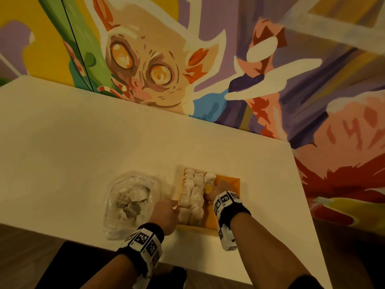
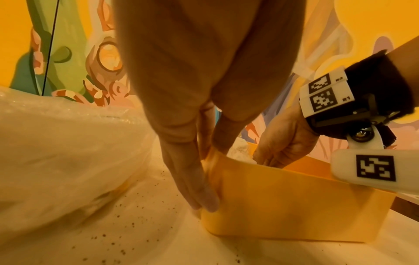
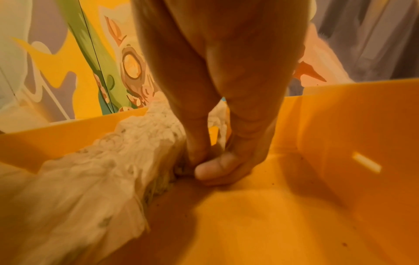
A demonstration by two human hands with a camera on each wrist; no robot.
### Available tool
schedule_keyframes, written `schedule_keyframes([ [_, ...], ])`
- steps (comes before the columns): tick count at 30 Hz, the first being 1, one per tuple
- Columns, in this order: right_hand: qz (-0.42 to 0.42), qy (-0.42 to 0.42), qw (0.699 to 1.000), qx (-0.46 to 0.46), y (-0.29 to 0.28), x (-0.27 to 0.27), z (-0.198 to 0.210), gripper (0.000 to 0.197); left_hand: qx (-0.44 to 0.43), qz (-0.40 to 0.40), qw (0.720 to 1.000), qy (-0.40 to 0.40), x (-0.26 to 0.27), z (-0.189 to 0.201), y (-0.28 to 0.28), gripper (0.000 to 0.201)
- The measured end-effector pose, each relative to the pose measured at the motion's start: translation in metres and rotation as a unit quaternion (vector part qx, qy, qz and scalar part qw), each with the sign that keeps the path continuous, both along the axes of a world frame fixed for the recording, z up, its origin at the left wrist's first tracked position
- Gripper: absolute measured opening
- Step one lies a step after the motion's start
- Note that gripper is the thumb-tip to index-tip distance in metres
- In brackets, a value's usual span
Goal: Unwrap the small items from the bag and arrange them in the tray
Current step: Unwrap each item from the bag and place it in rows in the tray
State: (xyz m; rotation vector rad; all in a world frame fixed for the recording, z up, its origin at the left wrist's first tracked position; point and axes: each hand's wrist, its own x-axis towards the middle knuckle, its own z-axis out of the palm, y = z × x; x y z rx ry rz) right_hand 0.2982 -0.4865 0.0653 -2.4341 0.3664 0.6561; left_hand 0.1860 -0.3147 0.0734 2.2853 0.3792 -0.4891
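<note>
An orange tray [image 1: 231, 182] sits on the white table, with rows of small whitish items [image 1: 192, 190] packed along its left side. Left of it lies a clear plastic bag [image 1: 131, 203] that holds more wrapped items. My left hand [image 1: 168, 207] pinches the tray's left wall [image 2: 283, 206], fingers [image 2: 199, 197] flat down the outside and thumb inside the rim. My right hand [image 1: 215, 189] is inside the tray [image 3: 294, 215]. It pinches a small yellowish item [image 3: 181, 169] low against the row of items [image 3: 102, 179]. Most of that item is hidden by the fingers.
The table [image 1: 83, 153] is white, with its near edge just under my wrists and a painted mural wall [image 1: 145, 69] behind. Dark crumbs [image 2: 127, 224] dot the table between the bag [image 2: 56, 152] and the tray. The tray's right half is bare orange floor.
</note>
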Motion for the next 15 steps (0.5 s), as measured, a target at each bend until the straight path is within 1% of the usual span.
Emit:
schedule_keyframes([
  [1,-0.002,0.0,1.0,0.01,0.0,0.0,0.002,0.056,0.004,-0.002,1.0,-0.001,0.0,0.0,0.0,0.039],
  [2,0.0,0.005,1.0,-0.001,0.0,0.002,0.004,0.052,0.007,-0.005,1.0,-0.003,0.001,0.001,0.0,0.039],
  [5,0.03,0.032,0.994,-0.095,0.003,0.005,0.013,0.016,0.004,-0.003,1.0,0.002,0.004,0.002,0.0,0.038],
  [6,0.044,0.036,0.991,-0.118,0.003,0.006,0.014,0.015,0.004,0.0,1.0,0.004,0.004,0.002,0.0,0.038],
  [8,0.057,0.041,0.989,-0.129,0.003,0.008,0.012,0.018,0.008,0.002,1.0,0.006,0.005,0.002,0.0,0.038],
  [11,0.051,0.04,0.989,-0.132,0.002,0.008,0.01,0.017,0.021,-0.002,1.0,0.003,0.006,0.005,0.0,0.039],
  [13,0.055,0.045,0.989,-0.131,0.0,0.009,0.006,0.022,0.033,-0.011,0.999,-0.001,0.006,0.008,-0.001,0.04],
  [15,0.046,0.048,0.992,-0.11,-0.002,0.008,0.004,0.027,0.035,-0.022,0.999,0.0,0.006,0.009,-0.001,0.04],
])
